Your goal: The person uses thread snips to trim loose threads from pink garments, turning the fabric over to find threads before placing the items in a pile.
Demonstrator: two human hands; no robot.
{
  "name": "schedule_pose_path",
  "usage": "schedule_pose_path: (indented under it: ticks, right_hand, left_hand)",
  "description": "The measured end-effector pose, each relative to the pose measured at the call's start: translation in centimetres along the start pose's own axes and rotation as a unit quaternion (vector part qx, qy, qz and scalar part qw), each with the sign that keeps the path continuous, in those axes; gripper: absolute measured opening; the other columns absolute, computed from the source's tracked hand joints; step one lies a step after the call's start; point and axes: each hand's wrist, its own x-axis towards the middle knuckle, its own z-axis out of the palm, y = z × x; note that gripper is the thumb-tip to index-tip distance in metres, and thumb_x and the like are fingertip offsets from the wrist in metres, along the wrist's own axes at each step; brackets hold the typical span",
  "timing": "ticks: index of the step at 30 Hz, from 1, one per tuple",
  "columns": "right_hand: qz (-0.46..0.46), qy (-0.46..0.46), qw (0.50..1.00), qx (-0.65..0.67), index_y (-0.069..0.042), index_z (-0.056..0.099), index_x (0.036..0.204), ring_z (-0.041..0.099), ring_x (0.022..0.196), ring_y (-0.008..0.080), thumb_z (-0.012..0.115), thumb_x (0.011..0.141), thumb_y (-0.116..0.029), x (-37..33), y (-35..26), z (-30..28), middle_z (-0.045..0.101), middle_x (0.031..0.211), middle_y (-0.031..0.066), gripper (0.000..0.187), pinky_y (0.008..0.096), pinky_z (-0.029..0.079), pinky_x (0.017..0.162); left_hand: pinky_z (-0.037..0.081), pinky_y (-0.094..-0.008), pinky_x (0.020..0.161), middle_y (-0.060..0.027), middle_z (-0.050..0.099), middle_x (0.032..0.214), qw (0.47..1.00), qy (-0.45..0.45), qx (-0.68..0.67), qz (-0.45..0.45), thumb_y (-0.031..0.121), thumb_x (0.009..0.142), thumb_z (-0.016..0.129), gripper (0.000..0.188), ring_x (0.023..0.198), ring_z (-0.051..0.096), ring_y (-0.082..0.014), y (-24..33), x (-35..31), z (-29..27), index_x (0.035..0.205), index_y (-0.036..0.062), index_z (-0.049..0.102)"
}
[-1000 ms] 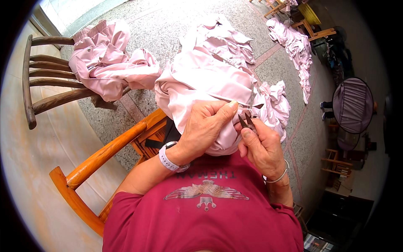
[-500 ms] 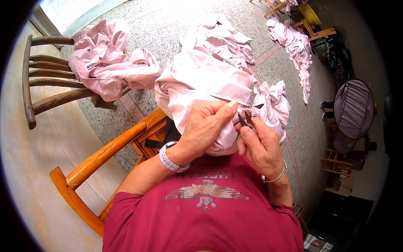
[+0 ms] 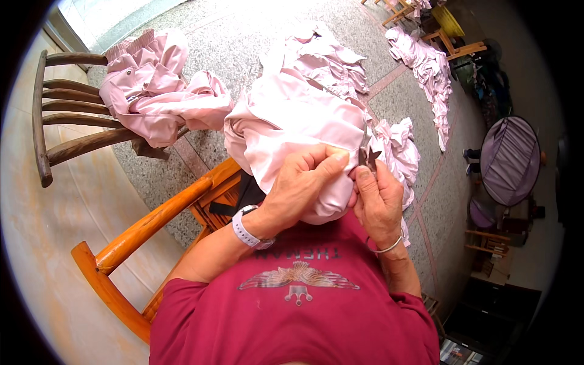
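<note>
A pale pink garment (image 3: 304, 118) lies bunched over my lap and spreads away from me. My left hand (image 3: 298, 182), with a watch on its wrist, is closed in a pinch on a fold of this garment. My right hand (image 3: 378, 198) is closed around small dark thread snips (image 3: 368, 157), whose blades are apart and point away from me. The snips are just right of my left fingertips, beside the garment's edge. Whether a thread lies between the blades is too small to tell.
On the left, a dark wooden chair (image 3: 73, 103) holds another pink garment (image 3: 152, 91). An orange-brown wooden armrest (image 3: 164, 213) runs close to my left arm. More pink clothes (image 3: 426, 79) hang at the far right, near a yellow container (image 3: 448, 21). A round purple-grey object (image 3: 510, 161) stands on the right.
My right hand has moved a little away from me and to the right with the snips, whose blades have turned. My left hand has shifted only slightly, still pinching the garment.
</note>
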Motion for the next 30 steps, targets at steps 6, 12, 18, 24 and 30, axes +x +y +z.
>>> schedule_pose_path:
  ticks: [6, 12, 18, 24, 30]
  right_hand:
    - [0.039, -0.024, 0.999, 0.005, -0.001, 0.059, 0.098, 0.041, 0.049, 0.0027, 0.049, 0.104, -0.017, -0.8, -1.6, -0.9, 0.054, 0.062, -0.0002, 0.02, 0.0199, 0.03, 0.044]
    - [0.058, -0.083, 0.995, -0.022, 0.002, 0.061, 0.1, 0.047, 0.054, 0.0053, 0.05, 0.102, -0.012, -1.4, -2.0, -1.6, 0.053, 0.06, 0.0, 0.018, 0.0224, 0.038, 0.05]
    - [0.086, -0.108, 0.99, -0.038, 0.003, 0.063, 0.104, 0.047, 0.053, 0.0056, 0.049, 0.102, -0.011, -1.4, -3.1, -2.1, 0.053, 0.058, 0.0001, 0.02, 0.023, 0.038, 0.05]
    - [0.087, -0.125, 0.987, -0.043, 0.004, 0.064, 0.108, 0.045, 0.052, 0.0052, 0.048, 0.101, -0.011, -1.4, -2.7, -2.4, 0.053, 0.057, -0.0004, 0.022, 0.0234, 0.038, 0.049]
    - [0.092, -0.129, 0.987, -0.035, 0.004, 0.064, 0.108, 0.045, 0.052, 0.0049, 0.048, 0.101, -0.011, -1.4, -2.8, -2.4, 0.052, 0.058, -0.0006, 0.022, 0.0233, 0.038, 0.05]
  left_hand:
    - [0.051, -0.0224, 0.075, -0.007, 0.069, 0.094, 1.0, -0.018, 0.0, 0.014, 0.013, 0.097, 0.061, 0.016, 0.082, 0.062, -0.0079, 0.8, 0.1, -0.8, 0.099, -0.0018, 0.065]
    - [0.051, -0.0248, 0.078, -0.0071, 0.069, 0.092, 0.999, -0.053, 0.003, 0.01, 0.011, 0.096, 0.06, 0.014, 0.084, 0.063, -0.0097, 1.2, 0.1, -0.7, 0.099, -0.0024, 0.063]
    - [0.051, -0.0272, 0.082, -0.007, 0.067, 0.094, 0.998, -0.064, 0.007, 0.006, 0.011, 0.095, 0.062, 0.012, 0.085, 0.063, -0.011, 1.3, 0.2, -0.8, 0.097, -0.001, 0.063]
    - [0.05, -0.0243, 0.078, -0.0067, 0.069, 0.088, 0.998, -0.055, 0.017, 0.012, 0.01, 0.097, 0.058, 0.013, 0.082, 0.062, -0.0096, 1.2, 0.1, -0.7, 0.099, -0.0022, 0.062]
    - [0.05, -0.0244, 0.078, -0.0076, 0.069, 0.088, 0.998, -0.058, 0.022, 0.021, 0.01, 0.097, 0.058, 0.012, 0.082, 0.063, -0.0102, 0.8, 0.2, -0.9, 0.097, -0.0021, 0.062]
